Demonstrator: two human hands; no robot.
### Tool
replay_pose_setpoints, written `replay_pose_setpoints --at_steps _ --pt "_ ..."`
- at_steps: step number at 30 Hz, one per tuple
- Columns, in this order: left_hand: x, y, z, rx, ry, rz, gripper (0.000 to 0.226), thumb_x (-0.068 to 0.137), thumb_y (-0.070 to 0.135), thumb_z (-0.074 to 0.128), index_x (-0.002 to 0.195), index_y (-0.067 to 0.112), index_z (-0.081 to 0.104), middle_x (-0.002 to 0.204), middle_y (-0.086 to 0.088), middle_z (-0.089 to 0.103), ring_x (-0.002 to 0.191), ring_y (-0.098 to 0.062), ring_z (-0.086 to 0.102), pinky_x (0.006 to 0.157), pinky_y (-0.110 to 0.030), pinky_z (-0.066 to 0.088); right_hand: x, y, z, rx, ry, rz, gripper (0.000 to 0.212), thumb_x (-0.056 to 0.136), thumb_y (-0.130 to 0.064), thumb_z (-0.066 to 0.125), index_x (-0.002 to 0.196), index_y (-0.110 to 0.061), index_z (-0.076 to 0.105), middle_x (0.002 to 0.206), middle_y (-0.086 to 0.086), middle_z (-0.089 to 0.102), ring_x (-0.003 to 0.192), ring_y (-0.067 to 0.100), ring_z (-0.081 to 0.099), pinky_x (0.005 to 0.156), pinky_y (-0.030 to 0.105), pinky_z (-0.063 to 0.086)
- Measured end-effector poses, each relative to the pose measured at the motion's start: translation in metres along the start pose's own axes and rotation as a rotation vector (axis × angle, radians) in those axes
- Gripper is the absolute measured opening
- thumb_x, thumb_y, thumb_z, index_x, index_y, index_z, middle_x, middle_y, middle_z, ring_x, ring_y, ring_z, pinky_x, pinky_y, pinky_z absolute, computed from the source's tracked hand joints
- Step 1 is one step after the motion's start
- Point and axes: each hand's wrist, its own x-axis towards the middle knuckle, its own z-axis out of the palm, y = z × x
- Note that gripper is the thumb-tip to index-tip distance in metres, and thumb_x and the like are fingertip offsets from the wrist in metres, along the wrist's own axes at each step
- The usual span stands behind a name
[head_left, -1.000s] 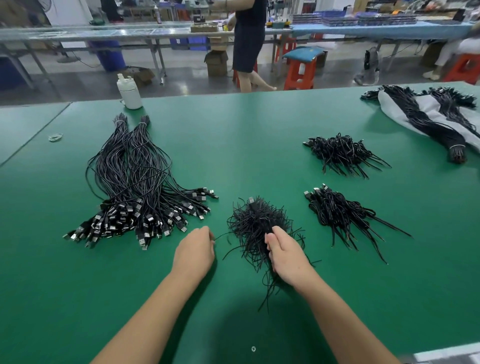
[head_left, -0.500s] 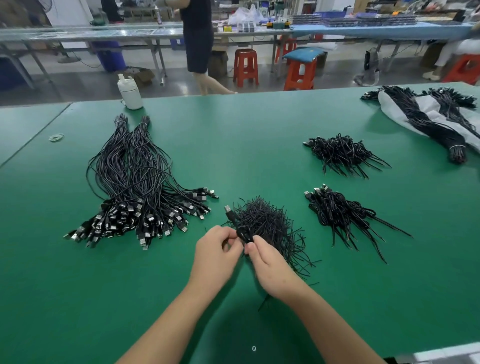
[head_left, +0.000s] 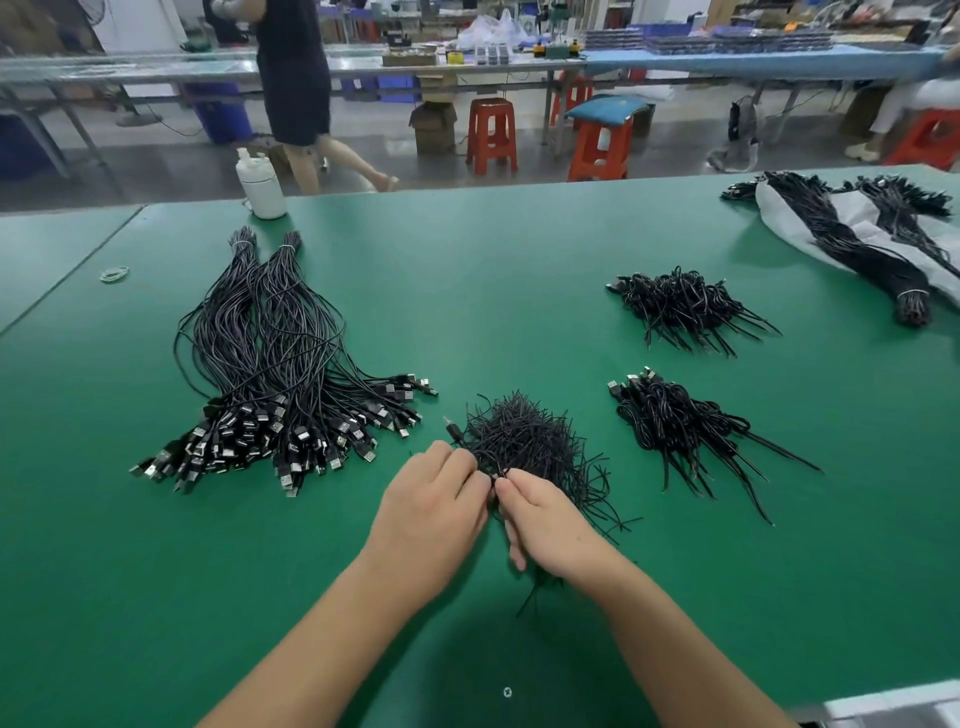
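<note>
A loose heap of short black wires (head_left: 524, 441) lies on the green table (head_left: 519, 291) in front of me. My left hand (head_left: 431, 504) and my right hand (head_left: 545, 519) meet at the heap's near left edge, fingertips together. Both pinch a thin black cable there; its plug end (head_left: 453, 429) sticks out up and to the left of my left hand. More wire ends trail out under my right hand.
Two long bundles of black USB cables (head_left: 270, 364) fan out at the left. Two smaller wire piles (head_left: 680, 306) (head_left: 680, 426) lie at the right, tied bundles on a white bag (head_left: 857, 239) at the far right. A white bottle (head_left: 262, 184) stands at the back; a person walks beyond.
My hands came together from either side of the heap and took hold of one cable at its left edge. The person behind the table walked to the left.
</note>
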Motion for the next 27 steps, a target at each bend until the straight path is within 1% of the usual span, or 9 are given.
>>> replay_pose_setpoints --at_steps 3,5,7,9,13,15,18,23,27 --pt "0.000 -0.009 -0.003 -0.079 -0.089 0.141 0.006 0.087 0.003 0.065 0.086 0.009 0.065 0.109 -0.010 0.064 0.118 -0.029 0.058 0.097 -0.037 0.046 0.000 0.000 -0.005 0.233 -0.121 0.069 0.035 0.108 -0.027 0.036 0.075 -0.017 0.039 0.052 -0.006 0.037 0.042 0.014 0.033 0.044 0.027 0.034" --pt "0.002 -0.014 -0.005 -0.135 -0.167 0.153 0.015 0.080 -0.001 0.065 0.089 0.011 0.065 0.115 -0.007 0.065 0.119 -0.023 0.059 0.103 -0.033 0.042 -0.001 0.001 -0.006 0.309 -0.160 0.103 0.033 0.108 -0.027 0.035 0.076 -0.019 0.041 0.055 -0.009 0.033 0.046 0.011 0.025 0.044 0.026 0.023" --pt "0.004 -0.015 -0.006 -0.158 -0.205 0.102 0.016 0.078 0.002 0.064 0.087 0.016 0.064 0.107 -0.001 0.067 0.101 -0.018 0.063 0.096 -0.031 0.044 0.000 0.003 -0.005 0.173 -0.127 0.052 0.032 0.108 -0.027 0.034 0.080 -0.019 0.048 0.057 -0.007 0.036 0.046 0.008 0.029 0.046 0.025 0.024" --pt "0.003 -0.014 -0.007 -0.221 -0.222 -0.014 0.009 0.088 0.012 0.057 0.086 0.019 0.061 0.095 0.008 0.066 0.087 -0.015 0.061 0.084 -0.032 0.044 0.000 0.003 -0.004 -0.018 -0.101 -0.023 0.031 0.108 -0.027 0.034 0.084 -0.025 0.055 0.059 -0.007 0.041 0.046 0.003 0.035 0.049 0.022 0.030" --pt "0.001 -0.011 -0.007 -0.408 -0.299 -0.317 0.012 0.096 0.019 0.056 0.087 0.025 0.062 0.087 0.017 0.064 0.080 -0.004 0.056 0.082 -0.032 0.040 -0.004 0.001 -0.004 -0.327 -0.116 -0.072 0.026 0.108 -0.035 0.032 0.092 -0.031 0.052 0.079 -0.009 0.051 0.067 0.007 0.047 0.064 0.026 0.039" --pt "0.001 -0.009 -0.008 -0.496 -0.327 -0.448 0.013 0.095 0.019 0.062 0.085 0.028 0.065 0.084 0.018 0.067 0.081 0.000 0.056 0.084 -0.018 0.038 -0.005 -0.001 -0.004 -0.516 -0.119 -0.107 0.025 0.107 -0.038 0.031 0.096 -0.022 0.047 0.084 -0.008 0.049 0.079 0.017 0.051 0.073 0.036 0.042" --pt "0.005 -0.006 -0.010 -0.599 -0.357 -0.619 0.021 0.092 0.020 0.066 0.077 0.034 0.064 0.079 0.020 0.068 0.082 0.006 0.059 0.074 -0.003 0.036 -0.006 -0.005 -0.002 -0.736 -0.089 -0.147 0.030 0.107 -0.040 0.030 0.092 -0.016 0.039 0.082 -0.003 0.042 0.077 0.026 0.050 0.068 0.039 0.037" --pt "0.009 -0.005 -0.006 -0.598 -0.462 -0.761 0.026 0.090 0.024 0.066 0.069 0.038 0.061 0.072 0.012 0.067 0.068 0.001 0.056 0.059 -0.011 0.037 -0.009 -0.006 0.001 -0.985 -0.036 -0.199 0.036 0.108 -0.041 0.022 0.111 -0.015 0.047 0.105 0.004 0.053 0.090 0.032 0.060 0.076 0.042 0.045" --pt "0.010 -0.004 -0.007 -0.631 -0.514 -0.786 0.021 0.090 0.023 0.066 0.071 0.034 0.064 0.072 0.008 0.069 0.062 -0.001 0.054 0.058 -0.013 0.040 -0.009 0.001 0.001 -1.074 -0.037 -0.239 0.041 0.108 -0.042 0.019 0.118 -0.013 0.047 0.110 0.004 0.054 0.090 0.029 0.060 0.075 0.040 0.044"
